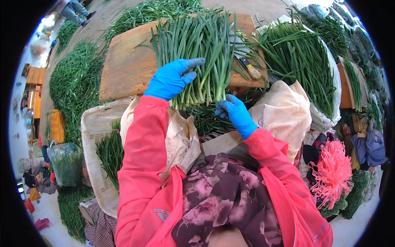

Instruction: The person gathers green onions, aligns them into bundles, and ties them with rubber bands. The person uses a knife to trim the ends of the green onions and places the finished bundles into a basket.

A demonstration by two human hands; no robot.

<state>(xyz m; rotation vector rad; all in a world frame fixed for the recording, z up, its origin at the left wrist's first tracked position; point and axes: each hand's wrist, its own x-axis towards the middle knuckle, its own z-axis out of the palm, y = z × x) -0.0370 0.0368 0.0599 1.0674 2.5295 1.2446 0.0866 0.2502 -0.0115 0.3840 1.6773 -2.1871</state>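
A thick layer of garlic chives (pixel 195 45) lies across the wooden board (pixel 127 55), pale stem ends toward me, over the near edge. On its left side rests my left hand (pixel 170 78) in a blue glove, index finger stretched over the stalks and thumb apart from it. My right hand (pixel 237 115), also in a blue glove, has its fingers curled at the stem ends of the rightmost stalks and seems to pinch them; its fingertips are partly hidden. Just right of the chives, a knife (pixel 250 68) with a dark and wooden handle lies on the board, its blade pointing away.
More chives fill a white-lined container (pixel 335 78) on the right. Loose heaps of greens (pixel 76 78) cover the floor at left. A pale plastic basket (pixel 98 164) stands by my left arm. Pink plastic strips (pixel 331 173) hang at right. Another person's legs (pixel 74 10) show far left.
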